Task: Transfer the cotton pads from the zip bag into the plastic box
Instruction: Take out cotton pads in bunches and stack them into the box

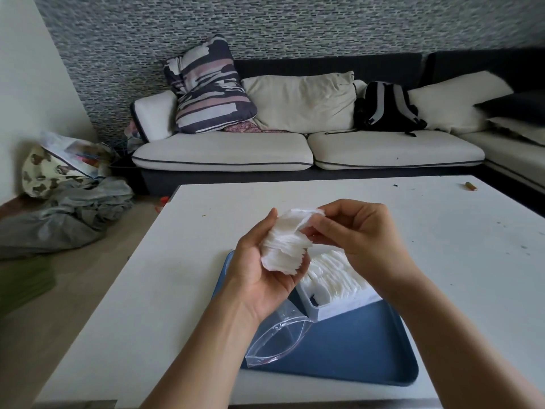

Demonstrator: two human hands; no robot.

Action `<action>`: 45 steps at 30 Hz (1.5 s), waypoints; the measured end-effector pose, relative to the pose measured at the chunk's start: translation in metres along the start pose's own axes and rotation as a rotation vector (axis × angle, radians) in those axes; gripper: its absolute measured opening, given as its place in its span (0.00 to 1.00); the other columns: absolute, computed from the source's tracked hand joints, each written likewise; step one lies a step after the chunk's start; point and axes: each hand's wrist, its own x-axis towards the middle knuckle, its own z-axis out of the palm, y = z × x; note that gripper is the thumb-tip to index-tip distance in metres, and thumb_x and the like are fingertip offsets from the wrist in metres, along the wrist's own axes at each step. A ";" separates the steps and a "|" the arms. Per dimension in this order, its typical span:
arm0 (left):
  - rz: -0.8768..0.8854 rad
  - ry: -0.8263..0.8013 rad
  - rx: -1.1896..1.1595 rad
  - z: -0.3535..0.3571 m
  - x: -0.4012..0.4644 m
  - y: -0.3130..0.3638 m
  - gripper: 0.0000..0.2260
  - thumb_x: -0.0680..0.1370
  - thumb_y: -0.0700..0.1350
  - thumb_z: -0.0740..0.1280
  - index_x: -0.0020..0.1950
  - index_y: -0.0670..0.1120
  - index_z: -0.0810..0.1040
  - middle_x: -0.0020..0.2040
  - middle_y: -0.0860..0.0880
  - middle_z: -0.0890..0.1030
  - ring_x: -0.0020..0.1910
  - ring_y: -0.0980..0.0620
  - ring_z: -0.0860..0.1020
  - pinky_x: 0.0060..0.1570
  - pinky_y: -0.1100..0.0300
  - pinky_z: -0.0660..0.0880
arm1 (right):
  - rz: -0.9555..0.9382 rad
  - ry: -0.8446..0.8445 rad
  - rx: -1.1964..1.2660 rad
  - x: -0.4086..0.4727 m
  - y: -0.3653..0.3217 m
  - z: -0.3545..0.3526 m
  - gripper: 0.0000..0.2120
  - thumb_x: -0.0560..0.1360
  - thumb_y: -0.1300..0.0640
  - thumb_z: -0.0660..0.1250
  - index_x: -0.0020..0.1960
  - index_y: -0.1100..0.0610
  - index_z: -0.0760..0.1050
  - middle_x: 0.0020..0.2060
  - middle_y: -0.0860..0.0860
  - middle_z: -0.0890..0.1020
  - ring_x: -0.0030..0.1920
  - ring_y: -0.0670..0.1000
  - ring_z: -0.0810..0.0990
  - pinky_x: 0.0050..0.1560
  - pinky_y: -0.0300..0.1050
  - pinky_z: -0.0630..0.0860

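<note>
My left hand (259, 270) grips a thick stack of white cotton pads (284, 243) above the table. The fingers of my right hand (362, 231) pinch the top pad of that stack at its upper right edge. Below the hands, a white plastic box (339, 308) holds a row of cotton pads (333, 276) standing on edge. A clear zip bag (280, 340) lies open and looks empty in front of the box. Box and bag rest on a blue tray (368, 355).
The tray sits on a white table (177, 276) whose near edge is at the bottom. A small orange object (471, 186) lies at the far right corner. A sofa (295, 149) with cushions and a black backpack (386, 107) stands behind. Bags and clothes (65, 202) lie on the floor at left.
</note>
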 end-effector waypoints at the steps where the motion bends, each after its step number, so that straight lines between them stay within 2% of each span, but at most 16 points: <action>1: -0.002 0.008 -0.013 0.000 0.001 0.000 0.14 0.73 0.53 0.72 0.45 0.42 0.86 0.43 0.43 0.83 0.38 0.49 0.81 0.39 0.59 0.80 | -0.026 -0.002 -0.049 -0.001 -0.001 0.000 0.02 0.75 0.66 0.72 0.45 0.64 0.84 0.38 0.57 0.87 0.41 0.57 0.87 0.46 0.43 0.83; 5: -0.010 0.036 -0.027 -0.001 0.006 -0.002 0.18 0.72 0.56 0.72 0.51 0.43 0.80 0.42 0.44 0.84 0.37 0.50 0.82 0.37 0.59 0.81 | -0.094 -0.014 -0.280 -0.005 -0.001 0.004 0.05 0.74 0.64 0.74 0.44 0.56 0.87 0.38 0.46 0.88 0.40 0.48 0.87 0.44 0.45 0.83; 9: -0.015 0.037 -0.031 -0.004 0.008 -0.003 0.18 0.71 0.56 0.73 0.54 0.45 0.78 0.43 0.45 0.84 0.37 0.50 0.82 0.38 0.59 0.81 | -0.118 -0.061 -0.345 -0.008 -0.001 0.005 0.08 0.76 0.66 0.71 0.48 0.57 0.87 0.43 0.43 0.88 0.45 0.42 0.86 0.48 0.44 0.83; 12: -0.012 0.017 -0.010 -0.006 0.007 -0.002 0.14 0.74 0.55 0.71 0.46 0.44 0.84 0.41 0.44 0.84 0.36 0.50 0.82 0.37 0.60 0.80 | -0.074 -0.049 -0.295 -0.007 -0.001 0.003 0.10 0.75 0.69 0.69 0.49 0.58 0.86 0.43 0.45 0.88 0.47 0.44 0.87 0.50 0.44 0.82; 14: 0.008 0.016 0.021 -0.008 0.009 -0.003 0.16 0.76 0.56 0.70 0.41 0.43 0.87 0.41 0.44 0.84 0.37 0.50 0.82 0.37 0.61 0.79 | -0.032 -0.065 -0.237 -0.006 -0.002 0.003 0.11 0.73 0.65 0.69 0.52 0.56 0.85 0.45 0.47 0.88 0.48 0.48 0.86 0.53 0.47 0.82; 18: 0.063 0.028 0.091 -0.011 0.011 -0.005 0.17 0.75 0.57 0.70 0.42 0.44 0.88 0.42 0.44 0.84 0.40 0.51 0.81 0.40 0.61 0.78 | 0.001 -0.026 -0.120 -0.005 -0.002 0.009 0.11 0.71 0.56 0.77 0.53 0.56 0.84 0.42 0.51 0.87 0.46 0.47 0.86 0.47 0.41 0.80; 22: 0.076 0.012 0.141 -0.012 0.013 -0.006 0.17 0.74 0.57 0.69 0.44 0.44 0.88 0.43 0.45 0.84 0.40 0.52 0.81 0.44 0.61 0.76 | 0.007 -0.011 -0.135 -0.004 0.000 0.012 0.10 0.72 0.62 0.77 0.52 0.56 0.84 0.42 0.50 0.87 0.45 0.46 0.85 0.45 0.38 0.79; 25: 0.123 -0.012 0.237 -0.010 0.013 -0.008 0.15 0.75 0.56 0.69 0.48 0.46 0.89 0.47 0.44 0.86 0.43 0.52 0.83 0.47 0.61 0.76 | 0.030 -0.021 -0.154 -0.003 0.000 0.011 0.11 0.72 0.69 0.71 0.49 0.55 0.85 0.42 0.50 0.87 0.46 0.49 0.86 0.46 0.43 0.82; 28: 0.187 0.015 0.299 -0.008 0.015 -0.011 0.10 0.72 0.53 0.72 0.47 0.49 0.88 0.46 0.46 0.86 0.40 0.53 0.84 0.40 0.63 0.79 | 0.034 0.013 -0.210 -0.003 0.003 0.012 0.15 0.72 0.71 0.68 0.47 0.54 0.86 0.40 0.50 0.88 0.46 0.53 0.86 0.49 0.50 0.84; 30: 0.222 0.074 0.336 -0.011 0.019 -0.013 0.21 0.71 0.54 0.77 0.60 0.45 0.83 0.54 0.42 0.85 0.44 0.51 0.84 0.39 0.62 0.79 | 0.023 0.049 -0.267 -0.002 0.006 0.014 0.15 0.72 0.70 0.68 0.46 0.53 0.86 0.39 0.48 0.87 0.44 0.49 0.86 0.45 0.45 0.83; 32: 0.251 0.101 0.344 -0.011 0.023 -0.016 0.34 0.70 0.56 0.79 0.70 0.41 0.76 0.63 0.37 0.81 0.54 0.45 0.82 0.43 0.60 0.79 | 0.021 0.081 -0.285 -0.002 0.008 0.017 0.16 0.73 0.71 0.67 0.46 0.52 0.86 0.38 0.46 0.87 0.42 0.45 0.86 0.42 0.39 0.81; 33: 0.274 0.109 0.340 -0.011 0.024 -0.017 0.36 0.69 0.56 0.80 0.71 0.40 0.73 0.65 0.36 0.80 0.57 0.43 0.81 0.45 0.58 0.79 | 0.023 0.094 -0.292 -0.003 0.009 0.018 0.17 0.74 0.71 0.66 0.46 0.52 0.87 0.38 0.46 0.87 0.42 0.43 0.86 0.43 0.37 0.81; 35: 0.309 0.119 0.344 -0.011 0.026 -0.019 0.38 0.70 0.55 0.79 0.72 0.38 0.71 0.60 0.36 0.81 0.55 0.42 0.80 0.44 0.58 0.78 | 0.014 0.111 -0.329 -0.004 0.009 0.022 0.19 0.74 0.71 0.64 0.47 0.51 0.87 0.39 0.44 0.88 0.43 0.40 0.85 0.45 0.34 0.80; 39: 0.300 0.071 0.342 -0.014 0.029 -0.021 0.37 0.69 0.56 0.80 0.67 0.34 0.73 0.51 0.39 0.79 0.46 0.46 0.81 0.41 0.60 0.79 | -0.049 0.110 -0.428 -0.006 0.009 0.026 0.18 0.75 0.68 0.65 0.49 0.48 0.87 0.41 0.40 0.87 0.45 0.37 0.84 0.46 0.33 0.79; 43: 0.266 0.015 0.323 -0.015 0.027 -0.020 0.20 0.74 0.56 0.73 0.57 0.42 0.80 0.48 0.41 0.82 0.43 0.49 0.83 0.41 0.61 0.79 | -0.232 0.071 -0.606 -0.010 0.009 0.024 0.16 0.75 0.65 0.67 0.51 0.46 0.86 0.44 0.41 0.87 0.45 0.36 0.83 0.44 0.29 0.75; 45: 0.204 0.016 0.279 -0.014 0.025 -0.019 0.13 0.73 0.56 0.71 0.46 0.47 0.85 0.44 0.45 0.84 0.40 0.51 0.84 0.41 0.60 0.80 | -0.249 0.016 -0.610 -0.010 0.011 0.023 0.13 0.78 0.62 0.66 0.54 0.47 0.85 0.45 0.43 0.88 0.47 0.40 0.84 0.44 0.32 0.77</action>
